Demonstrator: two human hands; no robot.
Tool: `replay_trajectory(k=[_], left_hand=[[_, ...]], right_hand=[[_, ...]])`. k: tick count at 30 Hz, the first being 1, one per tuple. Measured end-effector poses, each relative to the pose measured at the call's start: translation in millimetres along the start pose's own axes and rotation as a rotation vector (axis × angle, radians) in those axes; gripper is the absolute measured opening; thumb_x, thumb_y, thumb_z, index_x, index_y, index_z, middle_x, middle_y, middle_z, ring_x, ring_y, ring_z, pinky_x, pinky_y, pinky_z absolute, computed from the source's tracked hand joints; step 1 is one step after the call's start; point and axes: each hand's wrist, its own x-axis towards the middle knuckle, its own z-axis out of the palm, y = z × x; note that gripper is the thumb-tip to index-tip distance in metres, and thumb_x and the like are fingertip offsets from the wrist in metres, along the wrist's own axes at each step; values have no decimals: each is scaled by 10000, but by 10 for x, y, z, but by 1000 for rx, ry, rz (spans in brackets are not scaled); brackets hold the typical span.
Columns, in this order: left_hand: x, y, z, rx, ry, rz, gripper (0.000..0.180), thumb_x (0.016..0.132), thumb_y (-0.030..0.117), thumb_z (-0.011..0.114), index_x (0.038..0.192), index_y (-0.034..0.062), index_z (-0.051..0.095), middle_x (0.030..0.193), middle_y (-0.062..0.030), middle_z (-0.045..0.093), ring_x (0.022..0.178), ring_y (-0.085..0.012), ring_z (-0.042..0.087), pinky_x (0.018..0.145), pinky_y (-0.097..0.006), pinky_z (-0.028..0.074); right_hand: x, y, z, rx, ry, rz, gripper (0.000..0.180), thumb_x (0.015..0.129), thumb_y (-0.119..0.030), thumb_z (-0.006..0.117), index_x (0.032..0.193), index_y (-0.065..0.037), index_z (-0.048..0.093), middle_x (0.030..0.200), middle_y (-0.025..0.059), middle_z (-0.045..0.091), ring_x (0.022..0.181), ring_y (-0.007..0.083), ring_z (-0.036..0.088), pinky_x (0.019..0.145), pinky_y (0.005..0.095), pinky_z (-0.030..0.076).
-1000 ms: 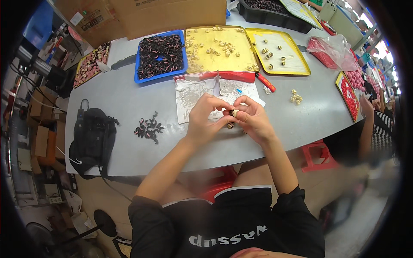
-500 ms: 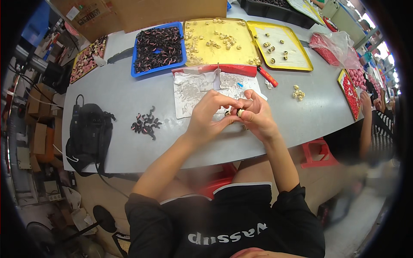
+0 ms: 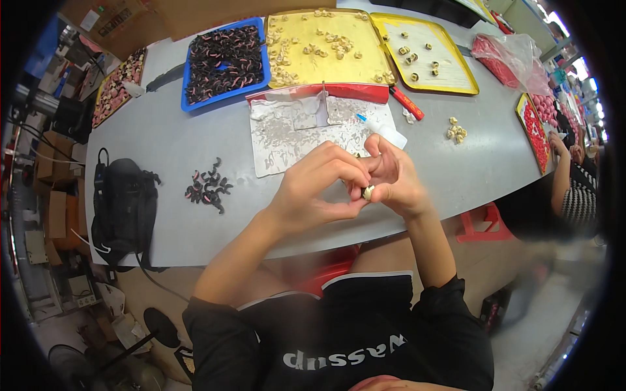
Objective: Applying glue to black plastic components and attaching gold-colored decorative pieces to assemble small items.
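My left hand (image 3: 316,186) and my right hand (image 3: 399,182) meet above the near part of the grey table, fingers pinched together. Between their fingertips is a small cream-and-black piece (image 3: 368,193), partly covered by the fingers. Just beyond them lies a white sheet with grey smears (image 3: 280,137), and on it a white bottle with a blue tip (image 3: 386,133). To the left, a loose pile of curved black-and-pink pieces (image 3: 210,188) rests on the table. Several cream pieces (image 3: 456,131) sit in a small heap to the right.
A blue tray (image 3: 267,72) of black pieces, a yellow tray (image 3: 290,26) of cream pieces and a yellow-rimmed tray (image 3: 450,65) line the back. A black bag (image 3: 127,208) stands left, a red tube (image 3: 407,103) lies near the sheet. Another person's hand (image 3: 559,144) is at far right.
My hands have come slightly nearer to me with the small piece turned between the fingers. The white bottle shows more fully; the table has shifted slightly in view.
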Motion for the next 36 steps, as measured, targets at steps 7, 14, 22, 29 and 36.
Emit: replay_trajectory(k=[7, 14, 22, 29, 36], left_hand=[[12, 33, -10, 34, -29, 54, 322, 558, -60, 740, 819, 69, 602, 834, -36, 603, 738, -192, 553, 644, -282, 471], [-11, -43, -4, -42, 45, -34, 332, 551, -65, 744, 817, 73, 602, 824, -32, 618, 716, -182, 569, 625, -268, 471], [-59, -115, -3, -648, 8, -413, 286, 675, -48, 758, 892, 15, 582, 947, -55, 590, 909, -139, 551, 847, -299, 444], [-66, -66, -22, -866, -34, -550, 272, 733, -50, 715, 968, -10, 584, 1006, -54, 569, 988, -154, 547, 947, -326, 432], [-78, -111, 12, -895, -34, -534, 281, 742, -68, 683, 1005, -25, 593, 1013, -77, 584, 960, -154, 568, 902, -318, 462]], right_hand=[[10, -2, 7, -25, -76, 30, 534, 683, 95, 703, 1019, -96, 335, 909, 160, 640, 864, 229, 632, 763, 335, 501], [33, 24, 60, 82, -41, 28, 455, 749, 60, 672, 1045, -75, 354, 900, 142, 647, 864, 217, 634, 782, 313, 477], [61, 77, -37, -511, 73, -535, 352, 796, -215, 705, 1060, -22, 573, 1080, 122, 545, 1000, 196, 514, 895, 309, 380], [52, 13, 116, -718, 59, -553, 318, 659, 40, 685, 969, -29, 688, 1087, 130, 587, 1012, 235, 546, 858, 333, 453], [38, 16, 82, -704, 43, -562, 342, 683, 65, 665, 1017, -12, 666, 1108, 156, 592, 1044, 251, 557, 901, 355, 450]])
